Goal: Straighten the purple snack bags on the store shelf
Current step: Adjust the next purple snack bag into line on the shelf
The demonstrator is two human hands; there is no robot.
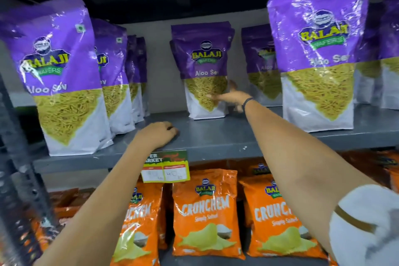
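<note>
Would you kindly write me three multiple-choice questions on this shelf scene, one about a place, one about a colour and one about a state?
1. Where is the left hand?
A. On the grey shelf
B. On an orange bag
C. Out of view

2. What colour are the bags on the lower shelf?
A. Purple
B. Orange
C. Blue

3. What is the right hand doing?
A. Hanging clear of everything
B. Holding the price tag
C. Touching the middle purple bag

Answers:
1 A, its curled fingers rest on the shelf.
2 B, every bag there is orange.
3 C, its fingers lie on that bag's front.
</note>
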